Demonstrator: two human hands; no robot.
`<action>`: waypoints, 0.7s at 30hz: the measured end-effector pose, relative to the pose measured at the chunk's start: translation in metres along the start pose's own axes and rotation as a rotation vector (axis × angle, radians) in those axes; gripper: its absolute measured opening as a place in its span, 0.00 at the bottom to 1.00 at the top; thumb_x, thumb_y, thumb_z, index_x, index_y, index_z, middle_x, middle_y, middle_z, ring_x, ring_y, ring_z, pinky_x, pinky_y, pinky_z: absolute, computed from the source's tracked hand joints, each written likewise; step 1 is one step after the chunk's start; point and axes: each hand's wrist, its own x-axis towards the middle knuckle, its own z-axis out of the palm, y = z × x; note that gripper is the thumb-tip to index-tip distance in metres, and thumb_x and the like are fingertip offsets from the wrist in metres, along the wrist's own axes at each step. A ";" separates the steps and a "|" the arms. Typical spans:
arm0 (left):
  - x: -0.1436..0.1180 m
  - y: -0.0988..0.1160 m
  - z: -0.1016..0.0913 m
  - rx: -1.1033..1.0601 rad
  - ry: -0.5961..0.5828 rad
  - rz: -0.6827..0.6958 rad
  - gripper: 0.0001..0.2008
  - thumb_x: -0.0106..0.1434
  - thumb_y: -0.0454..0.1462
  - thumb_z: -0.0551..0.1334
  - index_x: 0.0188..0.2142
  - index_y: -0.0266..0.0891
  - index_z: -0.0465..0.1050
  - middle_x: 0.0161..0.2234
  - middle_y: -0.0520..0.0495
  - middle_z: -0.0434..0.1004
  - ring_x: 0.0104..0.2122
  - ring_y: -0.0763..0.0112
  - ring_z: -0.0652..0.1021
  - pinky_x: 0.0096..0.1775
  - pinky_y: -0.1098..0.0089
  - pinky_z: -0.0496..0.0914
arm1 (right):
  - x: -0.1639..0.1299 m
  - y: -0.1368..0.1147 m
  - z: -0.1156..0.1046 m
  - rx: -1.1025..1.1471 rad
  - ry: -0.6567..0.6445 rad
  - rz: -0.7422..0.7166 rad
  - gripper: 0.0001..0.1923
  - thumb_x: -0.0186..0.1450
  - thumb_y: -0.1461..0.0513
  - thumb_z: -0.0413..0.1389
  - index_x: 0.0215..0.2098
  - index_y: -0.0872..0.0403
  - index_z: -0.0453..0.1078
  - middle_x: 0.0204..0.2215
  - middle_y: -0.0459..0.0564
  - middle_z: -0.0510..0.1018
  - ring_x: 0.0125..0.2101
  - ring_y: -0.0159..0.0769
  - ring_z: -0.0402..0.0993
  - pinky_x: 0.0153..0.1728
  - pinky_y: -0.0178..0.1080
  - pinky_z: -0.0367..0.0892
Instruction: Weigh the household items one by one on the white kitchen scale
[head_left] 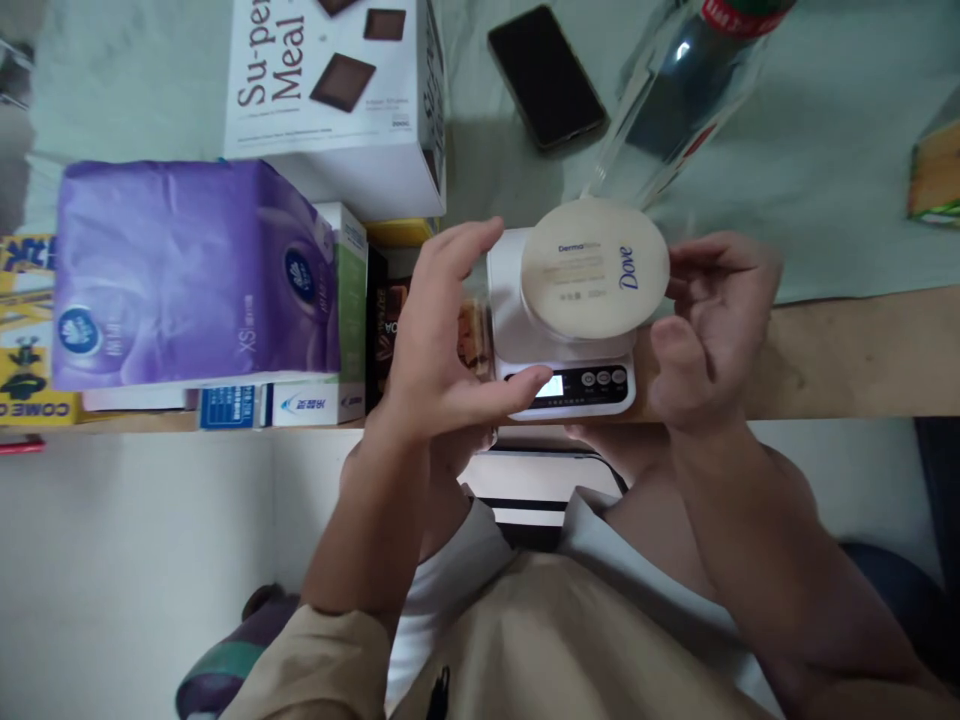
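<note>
A round cream-coloured Dove jar (595, 270) rests on a white digital kitchen scale (504, 290), label facing up. The scale's small display (553, 386) is lit, but its reading is washed out. My left hand (442, 345) is at the scale's left side, thumb and fingers spread wide with nothing between them. Its thumb reaches over the front panel beside the display. On the other side, my right hand (716, 325) has its fingers loosely bent and apart from the thumb. Its fingertips are right at the jar's edge; whether they touch it I cannot tell.
To the left stand a purple tissue pack (187, 270), a white Su-per Meal box (330, 110) and several smaller boxes. Behind the scale lie a black phone (547, 75) and a clear bottle (675, 100). The wooden table edge (847, 360) runs in front of my lap.
</note>
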 end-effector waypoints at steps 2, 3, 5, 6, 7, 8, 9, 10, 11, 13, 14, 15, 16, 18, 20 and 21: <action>0.003 -0.012 0.001 -0.031 -0.002 0.085 0.53 0.54 0.69 0.71 0.73 0.59 0.57 0.68 0.44 0.68 0.68 0.39 0.70 0.69 0.38 0.67 | -0.001 0.002 -0.002 0.014 0.022 0.012 0.27 0.67 0.41 0.57 0.60 0.41 0.67 0.53 0.51 0.73 0.49 0.44 0.77 0.46 0.51 0.73; 0.005 -0.018 0.000 -0.049 -0.017 0.123 0.56 0.51 0.69 0.73 0.73 0.59 0.56 0.69 0.45 0.68 0.68 0.37 0.70 0.67 0.38 0.68 | -0.002 0.003 -0.004 0.018 0.024 0.020 0.27 0.67 0.41 0.58 0.60 0.41 0.68 0.53 0.51 0.74 0.49 0.44 0.77 0.46 0.51 0.73; 0.008 -0.028 -0.001 -0.074 -0.066 0.177 0.63 0.45 0.70 0.75 0.74 0.59 0.53 0.70 0.46 0.66 0.67 0.36 0.70 0.64 0.40 0.70 | -0.004 0.005 -0.007 0.013 0.018 0.036 0.28 0.67 0.42 0.58 0.60 0.42 0.67 0.53 0.51 0.74 0.50 0.45 0.78 0.48 0.52 0.74; 0.010 -0.030 -0.001 -0.073 -0.087 0.182 0.64 0.44 0.70 0.75 0.75 0.59 0.52 0.70 0.47 0.66 0.67 0.35 0.70 0.64 0.41 0.71 | -0.004 0.006 -0.009 0.008 0.010 0.043 0.28 0.67 0.42 0.58 0.60 0.42 0.67 0.53 0.51 0.74 0.51 0.45 0.78 0.49 0.52 0.74; 0.011 -0.031 -0.001 -0.062 -0.100 0.176 0.64 0.44 0.69 0.75 0.75 0.59 0.52 0.70 0.47 0.66 0.67 0.36 0.70 0.64 0.42 0.71 | -0.004 0.007 -0.010 0.006 0.005 0.047 0.28 0.67 0.42 0.58 0.60 0.42 0.67 0.53 0.52 0.74 0.51 0.46 0.78 0.49 0.53 0.75; 0.011 -0.030 0.000 -0.048 -0.109 0.169 0.64 0.45 0.68 0.76 0.75 0.59 0.52 0.71 0.47 0.66 0.68 0.36 0.70 0.65 0.42 0.70 | -0.004 0.007 -0.010 0.008 0.005 0.049 0.28 0.67 0.42 0.58 0.60 0.42 0.66 0.53 0.52 0.74 0.52 0.46 0.78 0.50 0.53 0.75; 0.011 -0.028 0.001 -0.037 -0.110 0.162 0.63 0.46 0.68 0.75 0.75 0.60 0.52 0.71 0.47 0.67 0.68 0.36 0.71 0.66 0.42 0.70 | -0.003 0.007 -0.010 0.012 0.009 0.048 0.28 0.67 0.41 0.58 0.60 0.41 0.66 0.54 0.52 0.74 0.52 0.46 0.78 0.50 0.53 0.76; 0.010 -0.024 0.003 -0.029 -0.099 0.147 0.60 0.48 0.67 0.74 0.74 0.61 0.53 0.70 0.47 0.67 0.68 0.37 0.71 0.67 0.42 0.70 | -0.003 0.007 -0.010 0.015 0.011 0.049 0.28 0.67 0.41 0.58 0.60 0.41 0.66 0.54 0.52 0.74 0.52 0.46 0.78 0.50 0.54 0.76; 0.009 -0.021 0.006 -0.022 -0.076 0.117 0.56 0.51 0.67 0.73 0.74 0.63 0.53 0.70 0.47 0.68 0.69 0.39 0.71 0.67 0.42 0.69 | -0.002 0.006 -0.009 0.019 0.000 0.052 0.28 0.67 0.41 0.58 0.61 0.40 0.66 0.55 0.52 0.74 0.52 0.46 0.79 0.51 0.54 0.76; 0.007 -0.014 0.010 -0.009 -0.049 0.078 0.49 0.57 0.65 0.70 0.73 0.64 0.55 0.70 0.46 0.69 0.69 0.42 0.72 0.68 0.41 0.70 | -0.001 0.003 -0.007 0.031 -0.039 0.052 0.28 0.68 0.41 0.58 0.62 0.40 0.65 0.57 0.52 0.74 0.55 0.47 0.78 0.55 0.56 0.76; 0.006 -0.011 0.011 -0.008 -0.039 0.059 0.47 0.60 0.65 0.69 0.73 0.63 0.56 0.69 0.45 0.69 0.69 0.43 0.72 0.68 0.40 0.70 | -0.001 0.002 -0.006 0.042 -0.062 0.052 0.29 0.68 0.42 0.58 0.63 0.40 0.64 0.59 0.53 0.73 0.57 0.47 0.78 0.57 0.57 0.76; 0.006 -0.009 0.012 -0.014 -0.036 0.051 0.46 0.61 0.64 0.68 0.73 0.62 0.56 0.69 0.44 0.69 0.68 0.43 0.73 0.68 0.40 0.71 | -0.001 0.000 -0.005 0.060 -0.082 0.051 0.30 0.68 0.42 0.59 0.64 0.40 0.63 0.60 0.53 0.73 0.59 0.48 0.77 0.59 0.58 0.76; 0.005 -0.008 0.012 -0.023 -0.046 0.052 0.46 0.61 0.63 0.69 0.73 0.60 0.56 0.69 0.44 0.69 0.68 0.43 0.73 0.68 0.40 0.71 | 0.000 -0.001 -0.004 0.078 -0.100 0.053 0.31 0.68 0.42 0.60 0.65 0.40 0.63 0.62 0.53 0.72 0.60 0.48 0.77 0.61 0.58 0.75; 0.005 -0.006 0.013 -0.037 -0.081 0.056 0.46 0.62 0.62 0.70 0.73 0.57 0.56 0.69 0.43 0.69 0.67 0.42 0.74 0.69 0.42 0.71 | 0.000 -0.002 -0.003 0.106 -0.128 0.050 0.34 0.66 0.44 0.63 0.66 0.39 0.62 0.64 0.52 0.71 0.63 0.47 0.75 0.65 0.58 0.73; 0.005 -0.004 0.013 -0.031 -0.096 0.035 0.45 0.64 0.61 0.69 0.73 0.57 0.55 0.70 0.42 0.69 0.68 0.43 0.74 0.69 0.44 0.71 | 0.000 -0.001 -0.002 0.119 -0.154 0.040 0.38 0.63 0.45 0.66 0.68 0.37 0.60 0.66 0.50 0.71 0.65 0.47 0.73 0.68 0.60 0.71; 0.005 -0.003 0.014 -0.027 -0.098 0.033 0.44 0.65 0.61 0.69 0.73 0.56 0.55 0.70 0.41 0.69 0.68 0.44 0.74 0.69 0.44 0.71 | 0.001 0.000 -0.002 0.120 -0.160 0.042 0.40 0.62 0.45 0.68 0.68 0.37 0.60 0.66 0.50 0.71 0.66 0.48 0.73 0.69 0.61 0.70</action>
